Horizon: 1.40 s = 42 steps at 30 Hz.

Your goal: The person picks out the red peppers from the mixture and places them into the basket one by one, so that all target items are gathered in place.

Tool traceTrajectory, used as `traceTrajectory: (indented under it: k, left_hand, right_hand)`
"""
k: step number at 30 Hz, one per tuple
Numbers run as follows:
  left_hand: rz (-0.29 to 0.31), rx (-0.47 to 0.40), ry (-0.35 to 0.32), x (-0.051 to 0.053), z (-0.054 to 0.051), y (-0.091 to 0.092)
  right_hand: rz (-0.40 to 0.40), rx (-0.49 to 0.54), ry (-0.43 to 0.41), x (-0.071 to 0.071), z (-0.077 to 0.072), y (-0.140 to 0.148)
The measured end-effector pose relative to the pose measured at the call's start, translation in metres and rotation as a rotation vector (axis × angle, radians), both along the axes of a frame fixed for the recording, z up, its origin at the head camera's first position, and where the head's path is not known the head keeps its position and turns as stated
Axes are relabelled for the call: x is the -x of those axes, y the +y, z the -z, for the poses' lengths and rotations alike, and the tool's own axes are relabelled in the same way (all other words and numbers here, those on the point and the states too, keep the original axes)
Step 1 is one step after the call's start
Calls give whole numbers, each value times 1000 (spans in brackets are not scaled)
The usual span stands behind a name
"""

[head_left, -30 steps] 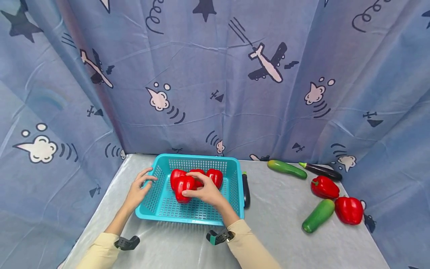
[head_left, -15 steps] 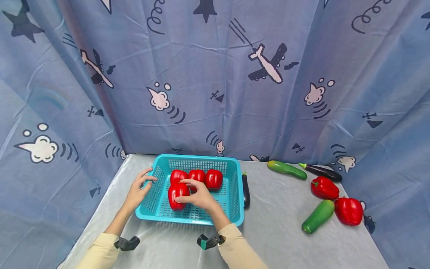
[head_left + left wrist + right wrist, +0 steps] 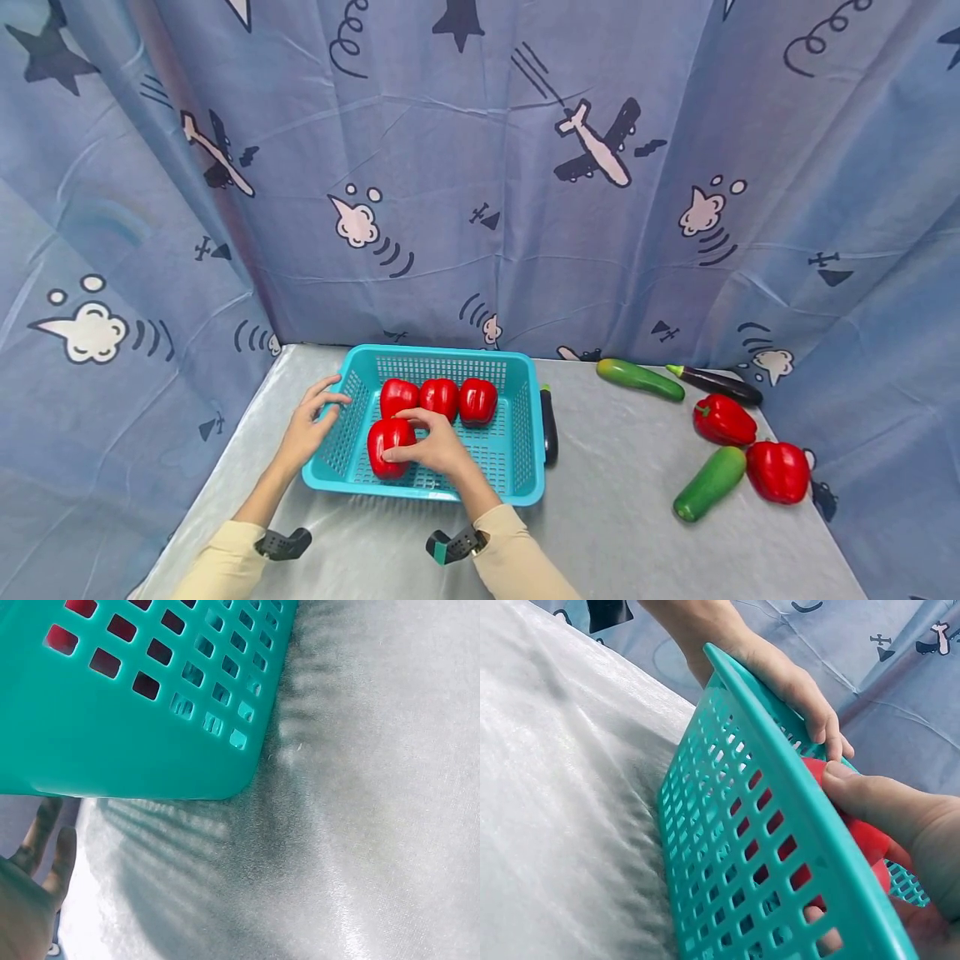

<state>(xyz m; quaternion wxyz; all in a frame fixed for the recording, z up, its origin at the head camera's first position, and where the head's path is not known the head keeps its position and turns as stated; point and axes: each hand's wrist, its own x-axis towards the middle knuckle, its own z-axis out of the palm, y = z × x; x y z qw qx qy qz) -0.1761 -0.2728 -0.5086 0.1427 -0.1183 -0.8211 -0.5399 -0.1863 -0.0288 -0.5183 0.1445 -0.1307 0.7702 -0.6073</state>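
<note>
Pinching a red pepper [image 3: 382,440] in the turquoise basket [image 3: 435,352], the right hand [image 3: 439,447] is near the spread left hand [image 3: 306,419].

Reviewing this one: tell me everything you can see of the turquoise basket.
The turquoise basket is rectangular and open-topped, apparently plastic, with a smooth rim and rows of holes through its walls and floor. It stands upright on the grayish-white tabletop. Inside, three red bell peppers sit behind a fourth bell pepper that the right hand grips. The left hand is at its left rim, seemingly touching; an eggplant lies beside its right side.
</note>
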Motion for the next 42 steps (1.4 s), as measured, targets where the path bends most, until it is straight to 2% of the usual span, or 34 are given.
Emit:
traceTrajectory:
  k: [10, 26, 42]
  left_hand:
    - [-9, -10, -35, 0, 1, 0]
    - [11, -21, -11, 2, 4, -2]
    - [11, -4, -16, 0, 1, -1]
  right_hand:
    - [25, -41, -49, -5, -3, -7]
    - [28, -134, -51, -4, 4, -12]
    - [32, -127, -78, -4, 5, -12]
